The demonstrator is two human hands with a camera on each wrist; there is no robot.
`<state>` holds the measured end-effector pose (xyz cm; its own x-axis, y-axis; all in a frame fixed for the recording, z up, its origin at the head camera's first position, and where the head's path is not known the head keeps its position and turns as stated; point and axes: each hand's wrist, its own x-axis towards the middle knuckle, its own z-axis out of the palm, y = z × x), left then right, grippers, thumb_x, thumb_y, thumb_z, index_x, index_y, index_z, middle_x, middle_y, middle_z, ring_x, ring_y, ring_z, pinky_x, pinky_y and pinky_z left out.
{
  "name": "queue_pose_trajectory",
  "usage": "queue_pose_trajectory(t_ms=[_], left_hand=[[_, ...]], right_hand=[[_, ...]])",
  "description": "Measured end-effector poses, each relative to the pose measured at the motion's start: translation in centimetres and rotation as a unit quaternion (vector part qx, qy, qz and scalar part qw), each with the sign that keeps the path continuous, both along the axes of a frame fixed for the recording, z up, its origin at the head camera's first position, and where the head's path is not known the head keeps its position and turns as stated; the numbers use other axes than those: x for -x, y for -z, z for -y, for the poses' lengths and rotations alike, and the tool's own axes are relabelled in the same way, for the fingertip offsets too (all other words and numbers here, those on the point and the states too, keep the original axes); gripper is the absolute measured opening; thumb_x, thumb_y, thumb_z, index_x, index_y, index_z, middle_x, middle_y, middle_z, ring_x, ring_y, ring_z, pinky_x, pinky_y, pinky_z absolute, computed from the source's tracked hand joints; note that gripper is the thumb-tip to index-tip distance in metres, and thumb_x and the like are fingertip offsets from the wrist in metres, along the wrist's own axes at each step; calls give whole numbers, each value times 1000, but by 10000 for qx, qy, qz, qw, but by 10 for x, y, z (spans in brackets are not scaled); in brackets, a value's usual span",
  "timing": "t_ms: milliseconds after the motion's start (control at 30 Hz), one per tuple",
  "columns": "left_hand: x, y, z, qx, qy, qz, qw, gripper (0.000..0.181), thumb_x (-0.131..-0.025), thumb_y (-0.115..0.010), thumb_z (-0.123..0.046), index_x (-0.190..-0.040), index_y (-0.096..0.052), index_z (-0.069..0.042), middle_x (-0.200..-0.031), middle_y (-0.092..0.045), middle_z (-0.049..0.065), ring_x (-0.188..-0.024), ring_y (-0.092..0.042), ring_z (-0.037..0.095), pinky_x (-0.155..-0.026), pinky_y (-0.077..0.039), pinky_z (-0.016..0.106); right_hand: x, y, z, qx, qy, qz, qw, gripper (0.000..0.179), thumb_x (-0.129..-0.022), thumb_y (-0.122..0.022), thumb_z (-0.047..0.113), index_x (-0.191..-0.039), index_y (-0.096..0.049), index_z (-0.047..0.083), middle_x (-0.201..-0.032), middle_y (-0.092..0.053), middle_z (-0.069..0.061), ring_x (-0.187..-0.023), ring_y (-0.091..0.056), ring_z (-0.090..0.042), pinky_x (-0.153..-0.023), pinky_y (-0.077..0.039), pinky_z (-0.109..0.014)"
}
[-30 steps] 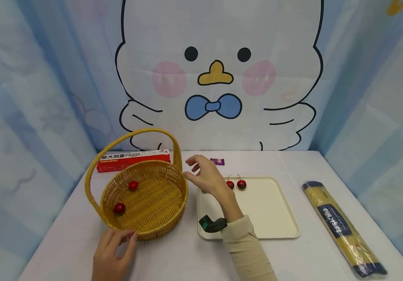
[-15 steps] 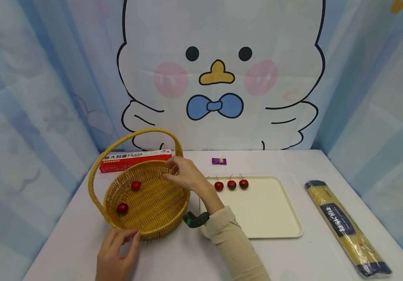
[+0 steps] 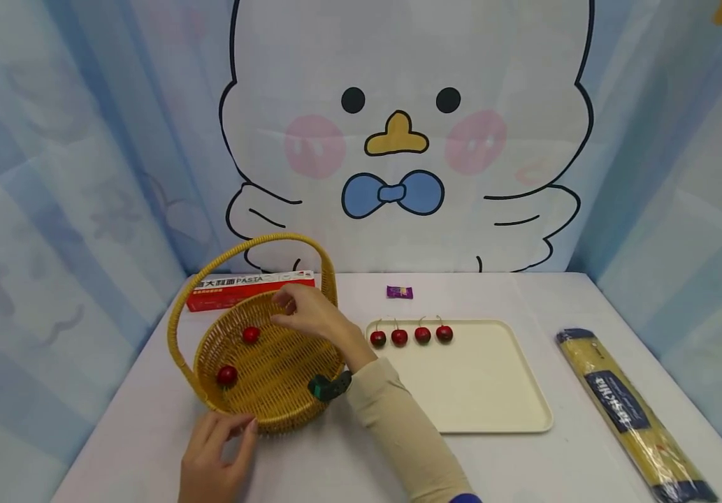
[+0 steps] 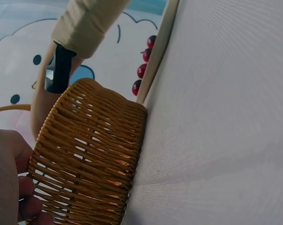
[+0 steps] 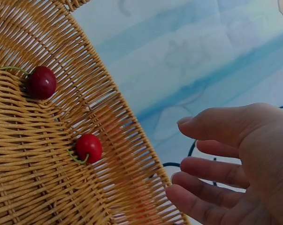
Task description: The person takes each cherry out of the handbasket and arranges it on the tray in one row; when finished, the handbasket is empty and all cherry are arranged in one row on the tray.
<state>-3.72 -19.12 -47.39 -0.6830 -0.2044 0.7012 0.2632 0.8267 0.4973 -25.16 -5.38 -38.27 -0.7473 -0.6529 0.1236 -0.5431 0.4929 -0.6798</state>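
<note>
A yellow wicker basket [image 3: 279,412] with a tall arched handle stands on the left side of the table. Two cherries lie inside it, a bright red one [image 3: 251,335] and a darker one [image 3: 227,376]. My left hand [image 3: 219,454] holds the near rim, its fingers bent against the weave in the left wrist view. Over the far right part of the basket hovers my right hand [image 3: 310,311]. Its fingers are loosely bent and hold nothing, as the right wrist view shows. Several cherries [image 3: 400,338] with stems line the far left edge of a cream tray [image 3: 493,426].
Behind the basket lies a red and white pasta box [image 3: 210,300]. A small purple wrapped packet [image 3: 400,292] sits at the back of the table. At the right is a long bag of spaghetti [image 3: 631,412]. A printed curtain surrounds the white table.
My right hand has moved left from beside the tray to over the basket, uncovering the row of cherries on the tray. The left hand stays at the basket's rim.
</note>
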Motion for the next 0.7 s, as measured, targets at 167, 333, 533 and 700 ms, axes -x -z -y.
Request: queue_pose_trajectory(t_ms=[167, 333, 533, 700], left_hand=[[-1, -1, 1, 16, 15, 33, 10000, 22, -72, -83, 2, -86, -72, -11, -82, -57, -5, -81, -50, 1, -71, -44, 4], [-2, -2, 1, 12, -20, 55, 10000, 22, -72, -83, 3, -85, -73, -10, -82, -56, -7, -80, -50, 2, -70, -46, 6], [-3, -2, -1, -7, -8, 105, 9999, 23, -71, -83, 4, -86, -72, -11, -83, -56, -8, -80, -51, 1, -69, -47, 7], [-1, -2, 0, 3, -18, 86, 10000, 23, -72, -83, 3, -86, -72, -11, -83, -58, -7, -80, -53, 2, -68, -48, 7]], right_hand=[[4, 4, 12, -134, -66, 59, 9999, 40, -95, -70, 30, -129, -62, 9, -123, -67, -7, -103, -66, -14, -90, -55, -23], [7, 12, 24, -302, -75, 76, 9995, 41, -94, -70, 33, -128, -62, 11, -123, -67, -3, -108, -64, -14, -94, -54, -23], [10, 17, 31, -794, -200, 424, 9957, 47, -93, -71, 35, -132, -60, 13, -130, -65, -3, -119, -61, -15, -101, -52, -29], [14, 14, 40, -1276, -375, 361, 9905, 49, -92, -72, 35, -134, -59, 14, -132, -64, -2, -118, -61, -14, -100, -53, -30]])
